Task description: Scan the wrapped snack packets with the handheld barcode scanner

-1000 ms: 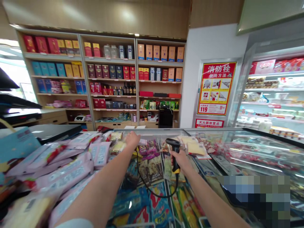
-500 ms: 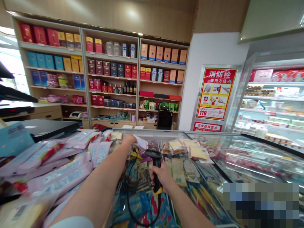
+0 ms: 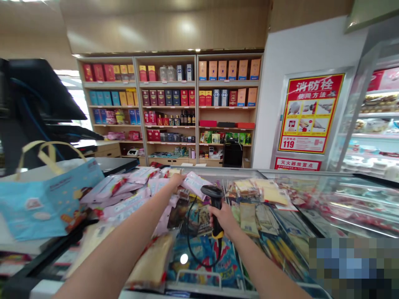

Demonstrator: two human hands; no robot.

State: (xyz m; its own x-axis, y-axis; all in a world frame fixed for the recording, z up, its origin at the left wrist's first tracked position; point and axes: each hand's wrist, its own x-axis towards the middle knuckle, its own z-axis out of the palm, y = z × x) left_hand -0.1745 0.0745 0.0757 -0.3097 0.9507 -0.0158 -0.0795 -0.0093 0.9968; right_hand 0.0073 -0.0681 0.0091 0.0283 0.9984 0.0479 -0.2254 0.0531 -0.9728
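A black and yellow barcode scanner (image 3: 215, 209) stands upright in my right hand (image 3: 225, 219), whose fingers wrap round its grip. Its black cable loops down over the glass. My left hand (image 3: 177, 181) reaches far forward, closed on the left end of a pale pink packet (image 3: 195, 184). The scanner's head is close to the right end of this packet. More pale pink packets (image 3: 137, 203) with red print lie heaped left of and beneath my left forearm. My left fingertips are partly hidden.
Under me is a glass-topped freezer (image 3: 199, 286) full of coloured packs. Several yellowish flat packs (image 3: 274, 194) lie on the glass at right. A light blue bag (image 3: 46, 199) and a dark monitor (image 3: 46, 91) stand at left. Shelves of boxed goods (image 3: 183, 97) line the back wall.
My view has swung left and drawn back, bringing in the blue bag and monitor. The pink packet has turned more broadside beside the scanner head. Both hands keep their hold.
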